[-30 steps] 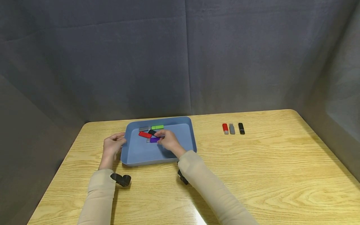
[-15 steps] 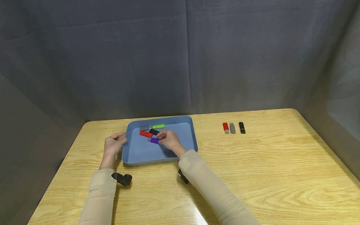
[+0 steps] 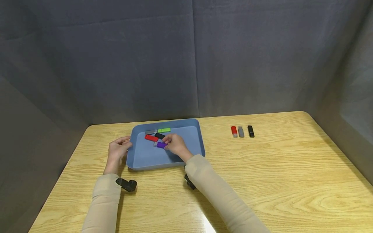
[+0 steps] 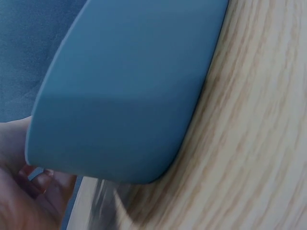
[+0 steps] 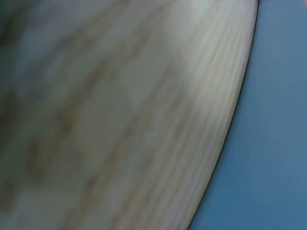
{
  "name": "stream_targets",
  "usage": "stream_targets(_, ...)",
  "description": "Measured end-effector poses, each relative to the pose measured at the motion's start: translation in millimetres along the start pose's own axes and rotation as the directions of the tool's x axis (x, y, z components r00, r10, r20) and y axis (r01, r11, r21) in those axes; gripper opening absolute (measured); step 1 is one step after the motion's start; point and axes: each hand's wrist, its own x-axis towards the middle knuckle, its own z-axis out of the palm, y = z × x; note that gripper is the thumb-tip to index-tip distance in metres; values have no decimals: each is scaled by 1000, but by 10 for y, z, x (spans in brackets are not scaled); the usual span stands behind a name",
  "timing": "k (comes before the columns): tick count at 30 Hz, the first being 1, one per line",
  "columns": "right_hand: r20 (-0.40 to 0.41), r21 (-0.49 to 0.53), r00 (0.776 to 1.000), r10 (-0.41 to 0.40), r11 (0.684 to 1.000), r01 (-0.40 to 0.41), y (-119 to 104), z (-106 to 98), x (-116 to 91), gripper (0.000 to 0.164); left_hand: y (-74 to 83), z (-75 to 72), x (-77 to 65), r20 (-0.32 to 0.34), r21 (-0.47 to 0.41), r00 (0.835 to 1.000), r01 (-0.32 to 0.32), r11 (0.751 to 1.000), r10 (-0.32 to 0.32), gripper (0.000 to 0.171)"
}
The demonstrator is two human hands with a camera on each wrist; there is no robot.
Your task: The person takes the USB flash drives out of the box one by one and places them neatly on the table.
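Note:
In the head view my left hand (image 3: 118,149) grips the left side of a shallow blue tray (image 3: 147,160). The left wrist view has the thumb and fingers around the rim at a corner of the tray. My right hand (image 3: 176,144) reaches in over the tray, fingers bent down, with the near end of a purple USB stick (image 3: 160,145) between thumb and fingertips. Its index fingertip overlaps a black USB stick (image 3: 159,135). Beside them lie a red USB stick (image 3: 151,138), a grey USB stick (image 3: 150,132) and a green USB stick (image 3: 164,130).
Right of the tray, a red (image 3: 234,131), a grey (image 3: 241,132) and a black USB stick (image 3: 251,131) stand in a row on the wooden table (image 3: 276,174). A dark cloth (image 3: 145,64) hangs behind the table and along both sides. Both sleeves carry wrist cameras.
My right hand has shifted slightly right, exposing more of the black stick. The purple stick has turned a little, its near end now lower. My left hand stays on the tray.

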Motion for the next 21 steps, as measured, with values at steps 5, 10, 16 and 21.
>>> stream_targets(5,9,1,1000,8,1000,-8,-13,-26,-16,28,10,-5,0,6,2,1000,1,1000,-1,46)
stream_targets(10,17,1,1000,6,1000,-6,-18,-47,-33,30,29,-23,-17,34,1,999,6,1000,-6,47)
stream_targets(16,19,-18,1000,7,1000,-6,7,-78,-53,30,56,-47,-53,93,-18,996,-6,1000,8,48)
stream_targets(21,36,14,999,9,1000,-10,44,-114,-68,28,53,-63,-55,110,16,994,-18,1000,16,49)
